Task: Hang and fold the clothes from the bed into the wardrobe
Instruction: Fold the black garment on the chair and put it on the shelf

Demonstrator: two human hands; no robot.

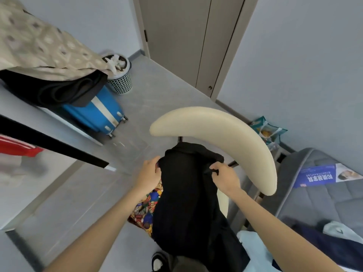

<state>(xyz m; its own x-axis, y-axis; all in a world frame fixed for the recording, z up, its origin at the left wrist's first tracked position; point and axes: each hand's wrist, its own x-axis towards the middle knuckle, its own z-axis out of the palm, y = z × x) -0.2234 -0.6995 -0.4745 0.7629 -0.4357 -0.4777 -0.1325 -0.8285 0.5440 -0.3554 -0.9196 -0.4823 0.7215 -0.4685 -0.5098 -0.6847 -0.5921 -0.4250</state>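
A black garment (186,193) hangs in front of me, draped down toward my legs. My left hand (149,171) grips its upper left edge. My right hand (222,175) pinches a fold at its upper right. Behind the black cloth, a colourful cartoon-print fabric (147,209) shows at the left. The grey bed (324,201) lies at the right with dark blue and pale clothes (334,238) on it. At the left, a black rail (53,142) crosses the view, with a red garment (15,148) under it.
A cream curved chair back (225,134) arcs just beyond my hands. A blue suitcase (98,112) stands at the left with black and beige cloth (49,55) piled above it. A perforated bin (119,75) stands near the grey door (186,36). A snack bag (267,130) lies by the wall.
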